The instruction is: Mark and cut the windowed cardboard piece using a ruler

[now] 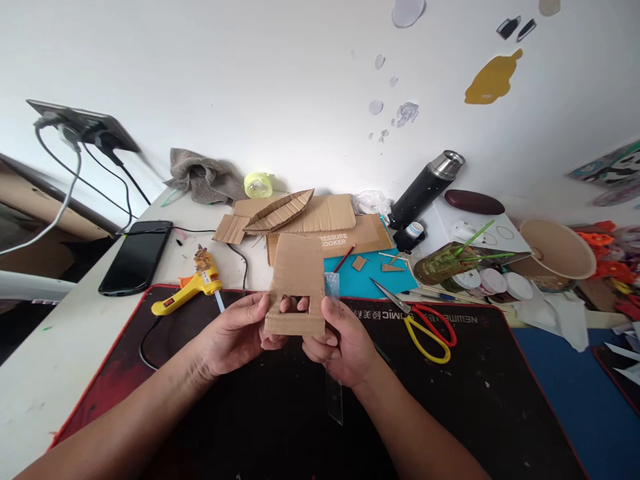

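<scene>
Both hands hold one cardboard piece (296,270) upright over the black desk mat (450,400). It is a tan sheet with a rectangular window cut near its lower edge. My left hand (235,333) grips its lower left edge, thumb on the front. My right hand (336,340) grips the lower right corner, and fingertips show through the window. A clear plastic ruler (333,393) lies on the mat under my right hand.
A yellow glue gun (187,292) lies left of the hands, a black phone (136,257) further left. Red and yellow scissors (425,323) lie to the right. Cardboard sheets and a cardboard boat (280,210) sit behind, with a black flask (425,188), jars and a bowl (557,250).
</scene>
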